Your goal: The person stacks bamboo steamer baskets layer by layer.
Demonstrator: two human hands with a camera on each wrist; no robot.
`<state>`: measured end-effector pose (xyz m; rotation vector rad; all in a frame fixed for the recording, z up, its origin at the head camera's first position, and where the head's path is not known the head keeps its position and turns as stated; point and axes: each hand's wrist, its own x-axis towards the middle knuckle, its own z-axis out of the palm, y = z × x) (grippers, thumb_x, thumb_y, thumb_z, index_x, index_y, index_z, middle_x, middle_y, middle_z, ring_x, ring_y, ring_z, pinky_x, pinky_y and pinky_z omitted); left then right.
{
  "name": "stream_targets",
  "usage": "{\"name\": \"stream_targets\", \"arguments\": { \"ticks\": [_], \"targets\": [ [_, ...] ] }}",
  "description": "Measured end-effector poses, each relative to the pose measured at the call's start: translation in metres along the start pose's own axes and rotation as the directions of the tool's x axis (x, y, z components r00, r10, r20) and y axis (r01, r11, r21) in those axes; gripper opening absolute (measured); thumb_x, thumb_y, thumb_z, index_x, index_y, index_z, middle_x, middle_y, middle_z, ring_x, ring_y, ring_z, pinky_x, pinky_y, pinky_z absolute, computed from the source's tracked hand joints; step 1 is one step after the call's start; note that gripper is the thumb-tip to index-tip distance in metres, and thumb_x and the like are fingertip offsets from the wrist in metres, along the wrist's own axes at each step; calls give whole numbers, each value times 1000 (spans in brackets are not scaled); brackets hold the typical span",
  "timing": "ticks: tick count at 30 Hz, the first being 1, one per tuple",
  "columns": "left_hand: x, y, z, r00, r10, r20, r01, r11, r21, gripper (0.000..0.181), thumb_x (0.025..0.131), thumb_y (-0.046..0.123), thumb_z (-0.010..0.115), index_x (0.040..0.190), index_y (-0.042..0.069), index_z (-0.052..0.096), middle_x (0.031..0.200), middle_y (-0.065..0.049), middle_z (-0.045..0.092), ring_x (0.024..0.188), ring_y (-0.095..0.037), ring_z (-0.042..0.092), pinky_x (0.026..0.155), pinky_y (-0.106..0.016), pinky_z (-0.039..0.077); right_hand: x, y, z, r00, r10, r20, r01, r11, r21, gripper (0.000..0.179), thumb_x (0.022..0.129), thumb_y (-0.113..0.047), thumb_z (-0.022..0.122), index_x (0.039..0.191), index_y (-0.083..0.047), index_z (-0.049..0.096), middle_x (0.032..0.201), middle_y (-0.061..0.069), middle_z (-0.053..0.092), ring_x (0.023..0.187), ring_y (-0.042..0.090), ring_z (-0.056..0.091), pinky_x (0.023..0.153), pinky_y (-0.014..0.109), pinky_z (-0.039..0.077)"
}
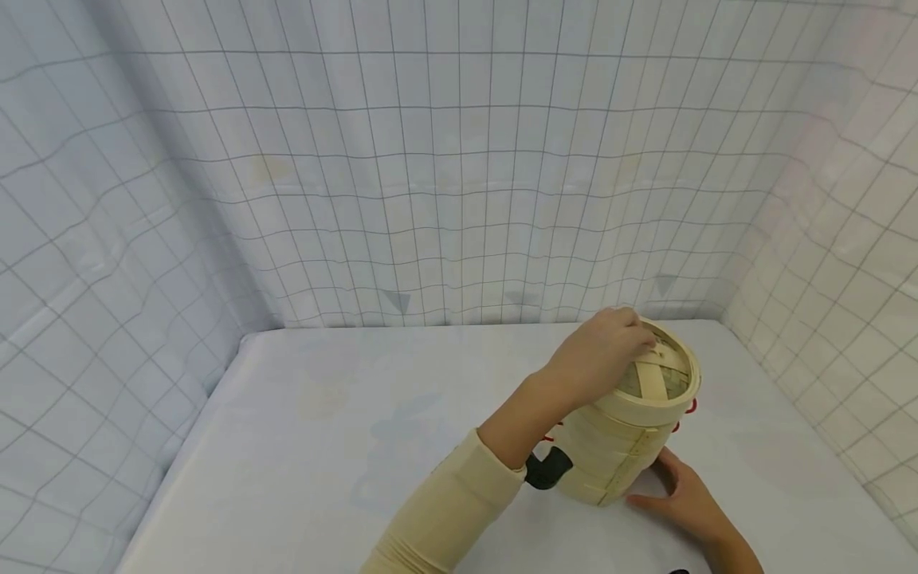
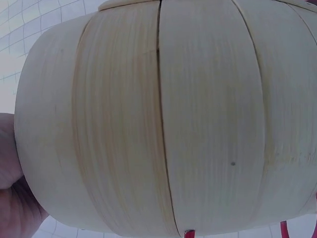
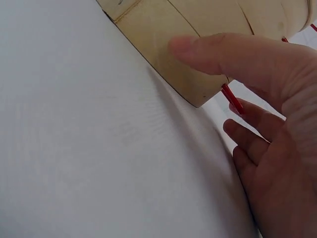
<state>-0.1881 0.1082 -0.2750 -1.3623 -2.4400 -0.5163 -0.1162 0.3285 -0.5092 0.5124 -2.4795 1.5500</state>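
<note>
A round pale bamboo steamer (image 1: 617, 446) with a woven, strapped lid (image 1: 653, 387) stands tilted on the right part of the table. My left hand (image 1: 602, 351) reaches over its top and grips the lid, with the fingers bent over by the crossing straps. Low at the steamer's near right side is my right hand (image 1: 684, 498), its thumb (image 3: 198, 53) laid along the lower wall. The other fingers of that hand stay loosely bent beside a red cord loop (image 3: 233, 99). In the left wrist view the steamer's banded wall (image 2: 213, 114) fills most of the picture.
A white cloth covers the table (image 1: 308, 446). Grid-patterned white curtains (image 1: 459, 183) hang behind it and along both sides. More red cord loops (image 1: 691, 406) stick out from the steamer's side.
</note>
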Motion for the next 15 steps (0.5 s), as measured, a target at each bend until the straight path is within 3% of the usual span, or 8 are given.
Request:
{"name": "stream_targets", "arguments": {
  "ticks": [6, 8, 10, 11, 13, 15],
  "targets": [
    [-3, -2, 2, 999, -41, -17, 40, 997, -59, 23, 94, 25, 54, 111, 17, 67, 105, 8, 57, 101, -4, 50, 85, -8, 35, -3, 3, -9, 999, -33, -12, 34, 998, 53, 69, 72, 11, 69, 129, 21, 31, 129, -24, 40, 118, -11, 34, 92, 6, 26],
    [-7, -5, 1, 997, -67, -31, 64, 994, -87, 25, 95, 29, 51, 112, 20, 67, 108, 9, 57, 104, -1, 49, 88, -9, 33, -3, 2, -13, 999, 19, -32, -17, 998, 66, 64, 76, 11, 66, 128, 23, 31, 127, -23, 41, 116, -12, 36, 91, 6, 29],
    [-16, -9, -2, 995, -76, -59, 70, 992, -102, 26, 96, 31, 48, 113, 22, 66, 112, 12, 56, 108, 0, 46, 90, -9, 32, -4, -2, -19, 990, 125, -71, -122, 992, 45, 60, 81, 4, 65, 129, 20, 33, 127, -14, 45, 111, -13, 39, 87, 6, 32],
    [-23, -12, -3, 992, -70, -103, 57, 990, -129, 26, 96, 29, 49, 112, 20, 67, 111, 10, 57, 107, -1, 47, 90, -10, 33, -4, -6, -23, 978, 184, -101, -184, 983, 5, 59, 83, -2, 65, 130, 17, 34, 128, -8, 47, 109, -13, 40, 85, 5, 33],
    [-39, -20, -8, 979, -51, -197, 20, 988, -152, 24, 95, 25, 52, 110, 16, 68, 110, 6, 58, 105, -4, 50, 89, -12, 35, -4, -17, -30, 943, 283, -175, -301, 950, -83, 59, 87, -12, 63, 133, 12, 35, 130, 9, 49, 112, 0, 47, 83, 3, 31],
    [-60, -30, -14, 949, -20, -314, -24, 990, -136, 20, 91, 18, 58, 107, 10, 68, 106, 1, 60, 102, -10, 53, 88, -16, 39, -3, -33, -38, 895, 329, -300, -389, 906, -168, 57, 90, -18, 60, 134, 9, 36, 132, 25, 43, 116, 20, 48, 90, 13, 35]
  ]
}}
